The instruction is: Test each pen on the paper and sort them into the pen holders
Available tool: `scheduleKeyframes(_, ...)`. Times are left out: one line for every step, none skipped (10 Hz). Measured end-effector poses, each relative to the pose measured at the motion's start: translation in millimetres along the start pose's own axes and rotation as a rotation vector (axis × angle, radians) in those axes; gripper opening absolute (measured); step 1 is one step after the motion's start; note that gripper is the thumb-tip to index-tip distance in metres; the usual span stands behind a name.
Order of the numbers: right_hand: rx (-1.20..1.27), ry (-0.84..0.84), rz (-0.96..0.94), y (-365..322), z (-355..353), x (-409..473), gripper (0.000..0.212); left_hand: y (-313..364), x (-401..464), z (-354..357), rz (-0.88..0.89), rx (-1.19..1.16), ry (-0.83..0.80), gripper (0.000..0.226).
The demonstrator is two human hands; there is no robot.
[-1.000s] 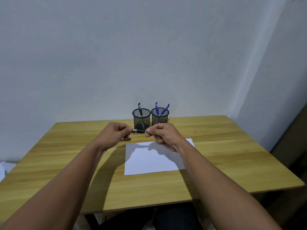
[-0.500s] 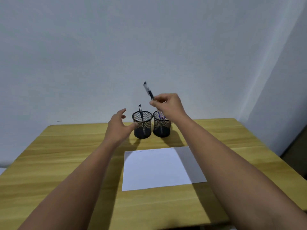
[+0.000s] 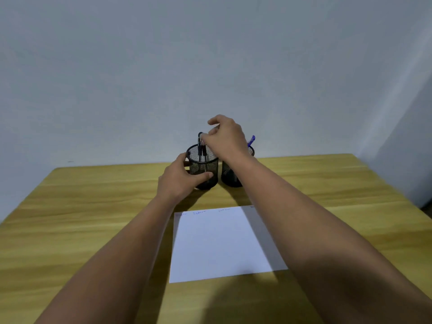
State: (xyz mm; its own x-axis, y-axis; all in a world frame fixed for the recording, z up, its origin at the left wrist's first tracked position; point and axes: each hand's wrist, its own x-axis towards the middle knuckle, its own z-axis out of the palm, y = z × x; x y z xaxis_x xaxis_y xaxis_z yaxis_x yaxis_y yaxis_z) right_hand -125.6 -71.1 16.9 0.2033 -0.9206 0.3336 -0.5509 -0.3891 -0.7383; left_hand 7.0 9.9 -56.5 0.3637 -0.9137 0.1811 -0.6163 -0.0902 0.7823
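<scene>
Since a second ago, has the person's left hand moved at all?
Yes. The left hand went away from the white paper sheet toward the wall, and now grips the left black mesh pen holder.

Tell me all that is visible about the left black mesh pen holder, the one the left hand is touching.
The left pen holder is a round cup of black wire mesh with a solid rim, standing upright at the far middle of the wooden table, beside a second holder. The left hand grips its wall. Two dark pens stand inside; the right hand is at their tops.

Plain pale wall (image 3: 210,54), wooden table (image 3: 93,218), evenly lit
</scene>
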Motion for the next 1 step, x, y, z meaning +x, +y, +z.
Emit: scheduleKeyframes(0.229,0.174,-0.038,-11.3,-24.6,-4.9,0.041,4.1,-11.8,-8.0,0.006,-0.051,0.059,0.091)
